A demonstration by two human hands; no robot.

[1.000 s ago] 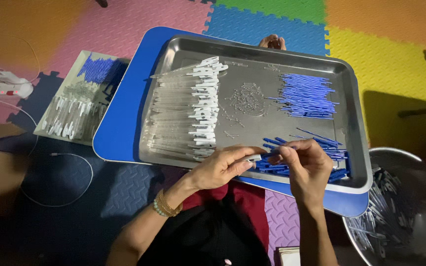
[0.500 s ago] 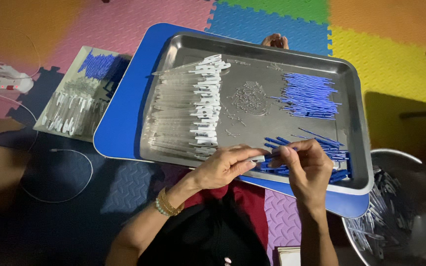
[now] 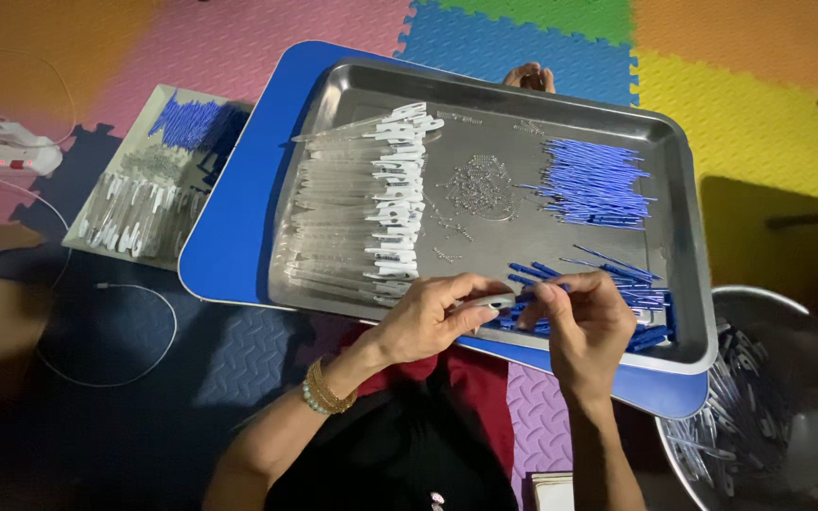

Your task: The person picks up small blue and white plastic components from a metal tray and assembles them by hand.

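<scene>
Floor of coloured interlocking foam mats (image 3: 560,28) | blue rounded board (image 3: 239,227) under the hands | small grey tray (image 3: 149,189) far left of them | round steel bowl (image 3: 788,416) right of them

- Small pale piece (image 3: 496,301) pinched between left hand (image 3: 428,317) and right hand (image 3: 584,322); mostly covered by fingertips, kind and shape not tellable.
- Near blue pieces (image 3: 636,293) partly hidden behind the right hand.
- Tiny scattered bits (image 3: 480,185) mid-tray, too small to make out.
- Round metal bowl (image 3: 788,397) cut off by the right and bottom edges.
- Toes (image 3: 527,76) barely showing past the tray's (image 3: 485,90) far rim.
- White block (image 3: 551,492) cut off at the bottom edge.
</scene>
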